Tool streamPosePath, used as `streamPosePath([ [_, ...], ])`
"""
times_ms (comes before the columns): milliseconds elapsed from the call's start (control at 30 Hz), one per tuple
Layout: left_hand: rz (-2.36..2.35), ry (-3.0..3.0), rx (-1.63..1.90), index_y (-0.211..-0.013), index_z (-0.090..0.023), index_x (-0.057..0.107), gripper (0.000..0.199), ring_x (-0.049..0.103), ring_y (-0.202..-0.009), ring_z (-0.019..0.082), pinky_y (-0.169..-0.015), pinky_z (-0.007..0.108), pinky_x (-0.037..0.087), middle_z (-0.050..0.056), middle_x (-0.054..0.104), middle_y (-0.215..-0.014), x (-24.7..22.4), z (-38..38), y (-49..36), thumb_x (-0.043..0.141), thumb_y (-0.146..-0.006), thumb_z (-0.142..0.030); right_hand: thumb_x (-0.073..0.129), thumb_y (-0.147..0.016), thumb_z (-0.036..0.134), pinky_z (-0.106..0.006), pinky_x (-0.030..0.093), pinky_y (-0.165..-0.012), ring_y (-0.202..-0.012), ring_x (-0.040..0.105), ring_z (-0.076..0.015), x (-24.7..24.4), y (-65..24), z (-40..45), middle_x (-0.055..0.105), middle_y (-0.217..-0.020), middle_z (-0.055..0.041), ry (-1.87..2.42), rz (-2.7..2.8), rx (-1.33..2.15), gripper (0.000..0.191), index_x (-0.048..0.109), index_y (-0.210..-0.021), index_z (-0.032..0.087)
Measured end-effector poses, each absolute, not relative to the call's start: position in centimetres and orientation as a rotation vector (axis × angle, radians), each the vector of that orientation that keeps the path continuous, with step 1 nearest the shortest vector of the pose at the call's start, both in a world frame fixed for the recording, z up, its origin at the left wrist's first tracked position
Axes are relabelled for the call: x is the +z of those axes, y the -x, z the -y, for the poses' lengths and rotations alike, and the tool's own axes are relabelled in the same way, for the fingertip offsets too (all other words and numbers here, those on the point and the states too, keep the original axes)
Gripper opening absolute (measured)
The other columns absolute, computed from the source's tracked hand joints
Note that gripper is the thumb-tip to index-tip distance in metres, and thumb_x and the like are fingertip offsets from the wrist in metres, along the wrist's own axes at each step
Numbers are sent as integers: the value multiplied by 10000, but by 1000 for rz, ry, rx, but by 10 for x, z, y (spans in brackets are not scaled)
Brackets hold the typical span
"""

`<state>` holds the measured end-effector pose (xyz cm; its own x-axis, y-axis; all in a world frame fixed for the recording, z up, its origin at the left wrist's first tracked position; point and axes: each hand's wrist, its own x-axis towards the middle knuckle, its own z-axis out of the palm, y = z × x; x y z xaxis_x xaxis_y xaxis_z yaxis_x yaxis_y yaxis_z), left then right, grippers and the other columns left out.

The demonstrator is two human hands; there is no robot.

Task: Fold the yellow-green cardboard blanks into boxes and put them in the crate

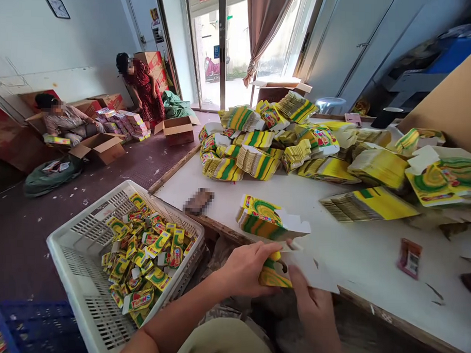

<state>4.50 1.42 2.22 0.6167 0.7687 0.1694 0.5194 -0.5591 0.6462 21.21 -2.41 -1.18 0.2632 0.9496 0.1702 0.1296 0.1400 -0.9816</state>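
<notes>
My left hand (248, 267) is closed around a yellow and green printed carton (271, 278) at the table's front edge. At the carton's white flap end, my right hand (312, 303) pinches with thumb and fingers; some of its fingers are hidden behind the white card. Just beyond my hands, an open printed carton (262, 216) lies on the table with its white flaps toward the right. Left of my arms, a white plastic crate (72, 274) holds many small folded yellow boxes (161, 246).
Stacks of flat yellow cartons (255, 159) cover the back of the white table (227, 197). A pink packet (409, 259) lies at the right. A blue crate (33, 326) stands lower left. Two people (140, 88) are by open cardboard boxes (99, 147) across the room.
</notes>
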Motion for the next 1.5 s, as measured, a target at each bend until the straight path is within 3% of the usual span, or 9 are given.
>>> streamPosePath([
  [200,-907,-2349,573,-1432,-230,308,831,566,-1225,308,-950,417,507,140,520,-1379,20,-7,-46,726,-743,-434,672,-803,584,-445,477,-1063,-1247,583,-301,-8,-204,23,678,-1265,-82,1183,1012,1298,543,657,-1237,258],
  [500,-1006,-2221,529,-1244,-248,438,671,640,-1088,278,-876,354,520,79,601,-1259,22,-9,-44,737,-650,-340,469,-921,612,-411,501,-1046,-1254,586,-282,-24,-203,25,654,-1309,-98,1164,1192,1141,577,569,-1359,250],
  [600,-1053,-2182,496,-1320,-211,337,768,668,-969,286,-792,373,540,90,627,-1168,19,-11,-46,703,-654,-321,503,-945,490,-418,514,-1026,-1257,585,-288,-28,-202,29,598,-1383,-102,1182,1471,814,554,483,-1440,243],
  [700,-1055,-2257,491,-1337,-157,311,784,651,-948,305,-712,396,547,154,558,-1220,13,-14,-50,663,-648,-284,538,-942,248,-374,506,-1039,-1344,501,-265,-25,-202,31,459,-1514,-63,1155,1754,504,550,425,-1477,298],
  [833,-1114,-2267,719,-1257,-158,388,711,591,-1066,314,-833,443,530,168,536,-1213,12,-16,-51,704,-631,-278,461,-943,98,-318,523,-1011,-1292,559,-212,-20,-207,27,477,-1502,-41,1128,1740,314,558,464,-1445,342],
  [1000,-1280,-2263,870,-1143,-217,527,566,565,-1099,297,-944,467,479,98,608,-1136,22,-17,-37,773,-636,-277,522,-950,183,-385,499,-1048,-1324,526,-242,-18,-208,23,491,-1488,-90,1133,1633,343,534,436,-1465,298],
  [1133,-1209,-2311,892,-1152,-224,561,532,591,-1052,261,-912,406,498,79,638,-1115,29,-23,-26,772,-666,-276,525,-963,280,-395,498,-1043,-1377,459,-275,-14,-209,19,379,-1558,-123,1127,1761,407,379,581,-1337,255],
  [1367,-1132,-2435,799,-1143,-222,589,500,618,-992,256,-859,384,510,73,661,-1067,39,-30,-26,765,-690,-337,639,-894,314,-435,496,-1016,-1264,568,-279,7,-227,12,559,-1396,-130,1086,1806,711,182,706,-1043,235],
  [1500,-1250,-2463,859,-1167,-219,576,492,610,-979,271,-862,401,500,79,653,-1045,38,-29,-30,733,-710,-308,714,-826,295,-465,476,-1034,-1253,567,-280,5,-211,10,558,-1388,-144,1180,1493,782,342,595,-1141,232],
])
